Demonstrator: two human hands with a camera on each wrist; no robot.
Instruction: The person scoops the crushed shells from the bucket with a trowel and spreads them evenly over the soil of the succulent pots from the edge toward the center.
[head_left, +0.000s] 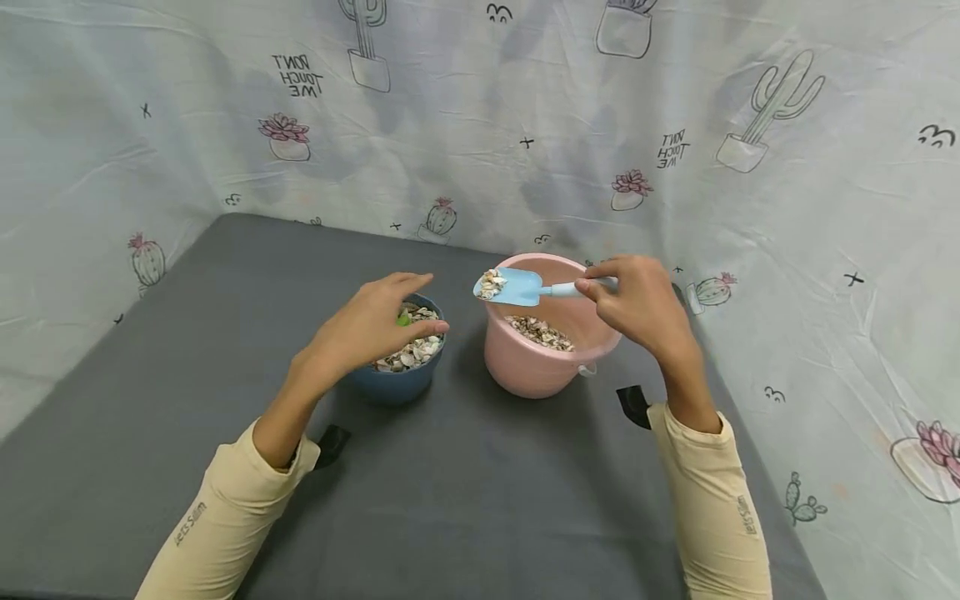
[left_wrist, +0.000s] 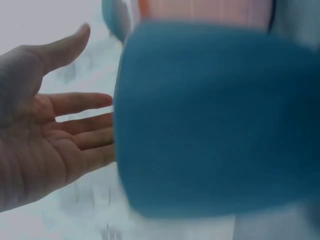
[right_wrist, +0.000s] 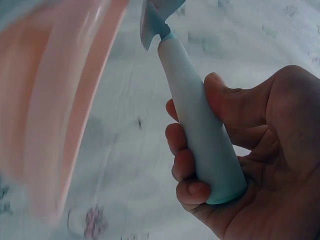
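Note:
My right hand (head_left: 633, 300) grips the pale handle (right_wrist: 202, 120) of a light blue trowel (head_left: 522, 287), held level over the pink bucket (head_left: 525, 375). Small pale chips, like shell or stone bits (head_left: 492, 284), lie on the blade's tip, which reaches past the bucket's left rim. More such chips (head_left: 542, 332) cover the bucket's floor. My left hand (head_left: 367, 321) hovers above a dark blue pot (head_left: 393, 387), thumb and fingers spread, holding nothing. Chips (head_left: 420, 354) fill that pot, and a bit of green (head_left: 405, 318) shows among them, partly hidden by the hand. In the left wrist view the pot's wall (left_wrist: 210, 125) hides the fingertips.
Both containers stand on a dark grey table (head_left: 465, 500). A pale cloth (head_left: 465, 125) printed with cactus drawings hangs behind and along the sides. The bucket's white handle joint (head_left: 587, 369) sticks out at its front right. Black straps (head_left: 633, 407) hang by both cuffs.

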